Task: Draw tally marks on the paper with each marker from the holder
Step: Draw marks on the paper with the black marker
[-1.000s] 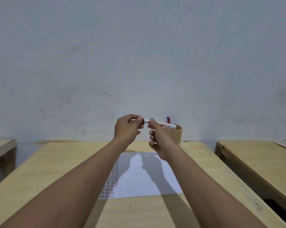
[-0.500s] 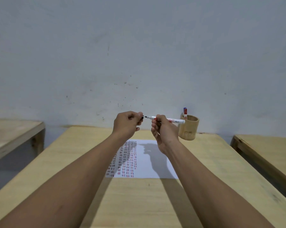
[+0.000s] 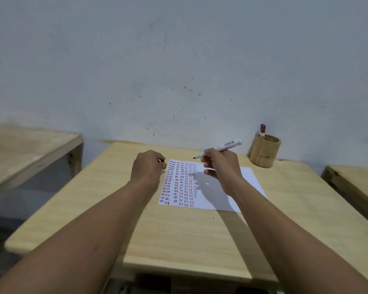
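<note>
A white sheet of paper (image 3: 232, 187) lies on the wooden desk (image 3: 179, 234), its left half filled with columns of red, blue and black tally marks. My right hand (image 3: 221, 166) grips a white marker (image 3: 225, 146) above the paper's top edge, uncapped, dark tip pointing left. My left hand (image 3: 148, 166) hovers just left of the paper, fingers curled around a small black cap (image 3: 163, 163). At the desk's far right corner stands a round wooden holder (image 3: 263, 152) with two markers (image 3: 262, 130), one red-capped and one blue-capped, sticking out.
A grey scuffed wall rises right behind the desk. Another wooden desk (image 3: 26, 151) stands to the left across a gap, and a third desk (image 3: 357, 187) at the right edge. The desk's near edge lies below my forearms.
The cap has come off the marker and stays in my left hand. Both hands have dropped toward the paper and moved apart. The view has tilted down.
</note>
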A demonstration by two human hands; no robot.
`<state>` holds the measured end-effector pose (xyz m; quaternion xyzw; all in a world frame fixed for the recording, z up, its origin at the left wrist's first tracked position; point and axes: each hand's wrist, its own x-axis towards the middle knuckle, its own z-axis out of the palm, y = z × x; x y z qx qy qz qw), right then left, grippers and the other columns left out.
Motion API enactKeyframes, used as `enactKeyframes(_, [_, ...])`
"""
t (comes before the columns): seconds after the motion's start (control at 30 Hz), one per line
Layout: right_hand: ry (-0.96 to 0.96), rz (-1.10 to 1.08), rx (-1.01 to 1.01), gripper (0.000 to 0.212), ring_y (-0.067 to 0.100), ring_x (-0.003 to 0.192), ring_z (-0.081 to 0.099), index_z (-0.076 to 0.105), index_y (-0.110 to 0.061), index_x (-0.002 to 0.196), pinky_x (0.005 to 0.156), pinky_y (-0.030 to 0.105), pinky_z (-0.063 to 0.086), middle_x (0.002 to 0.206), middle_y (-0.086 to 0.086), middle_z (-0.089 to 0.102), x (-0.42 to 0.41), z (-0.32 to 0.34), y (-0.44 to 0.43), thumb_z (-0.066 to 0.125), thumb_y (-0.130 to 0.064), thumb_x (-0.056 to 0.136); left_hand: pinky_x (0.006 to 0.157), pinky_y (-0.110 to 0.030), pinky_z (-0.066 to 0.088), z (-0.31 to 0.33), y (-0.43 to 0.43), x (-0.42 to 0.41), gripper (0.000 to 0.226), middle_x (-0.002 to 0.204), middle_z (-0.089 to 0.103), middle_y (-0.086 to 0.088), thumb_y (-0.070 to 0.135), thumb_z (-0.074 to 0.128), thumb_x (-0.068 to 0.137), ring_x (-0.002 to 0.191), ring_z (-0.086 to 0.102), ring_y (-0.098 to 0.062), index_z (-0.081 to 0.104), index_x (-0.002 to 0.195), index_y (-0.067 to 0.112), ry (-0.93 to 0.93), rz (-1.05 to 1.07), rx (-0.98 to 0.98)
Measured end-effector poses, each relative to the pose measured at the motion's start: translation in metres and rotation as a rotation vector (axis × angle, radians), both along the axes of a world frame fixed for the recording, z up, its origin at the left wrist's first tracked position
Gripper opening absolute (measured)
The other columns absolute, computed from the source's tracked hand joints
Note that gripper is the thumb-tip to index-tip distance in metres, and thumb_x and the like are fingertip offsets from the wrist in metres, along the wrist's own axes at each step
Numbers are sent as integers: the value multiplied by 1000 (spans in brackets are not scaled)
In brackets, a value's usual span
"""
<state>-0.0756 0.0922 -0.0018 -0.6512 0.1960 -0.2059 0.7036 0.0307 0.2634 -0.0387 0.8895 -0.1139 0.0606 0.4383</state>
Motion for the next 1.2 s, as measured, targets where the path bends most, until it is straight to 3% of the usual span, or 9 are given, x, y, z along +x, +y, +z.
enactKeyframes(0.17, [56,4,-232,16,12,57,58,75,-4,83,50,22,51,70,4,67,-5,-13,0,69,-17,90,79,-30,47,-12,1,-1,26,116,74,-6,26,69,90,104,68,-30,75,115,23,-64,26,216])
enactKeyframes(0.33, [93,-3,-270,23,15,57,58,73,1,92,49,25,50,70,4,67,-10,-25,1,66,-20,87,91,-37,48,-15,3,-8,45,125,70,-6,30,64,94,118,62,-31,60,137,23,-77,-11,236])
enactKeyframes(0.5, [133,-42,-384,23,11,50,59,72,0,88,47,24,48,64,1,68,-20,-40,1,64,-22,85,94,-39,47,-21,13,-20,43,132,66,-7,29,46,99,123,57,-32,55,140,21,-102,-5,262])
enactKeyframes(0.63, [174,-114,-481,25,7,42,57,72,-4,74,48,27,47,54,-3,68,-29,-52,1,64,-25,83,101,-44,40,-32,22,-27,41,129,65,-9,27,35,100,125,53,-32,65,128,20,-138,-58,476])
enactKeyframes(0.73, [189,-114,-528,29,13,48,59,70,1,76,54,32,49,56,-2,68,-31,-56,1,66,-27,81,115,-56,23,-38,26,-23,50,142,51,-9,32,27,100,142,34,-31,50,143,27,-95,-147,640])
enactKeyframes(0.87, [210,-71,-605,34,15,54,58,69,5,81,56,30,46,65,5,70,-30,-59,4,67,-29,81,120,-58,9,-41,30,-21,54,163,25,-9,37,20,103,153,13,-31,27,156,32,-70,-220,706])
enactKeyframes(1.0, [208,-65,-623,36,15,56,57,68,8,83,55,29,44,77,15,75,-29,-61,4,67,-29,82,121,-58,7,-43,31,-21,55,166,18,-9,39,18,103,154,9,-31,21,158,33,-72,-224,722])
enactKeyframes(1.2, [205,-55,-635,37,16,58,59,68,9,84,56,30,44,79,16,76,-29,-61,4,66,-27,82,121,-58,8,-43,32,-21,55,166,18,-9,39,17,103,154,9,-31,21,157,32,-79,-222,737])
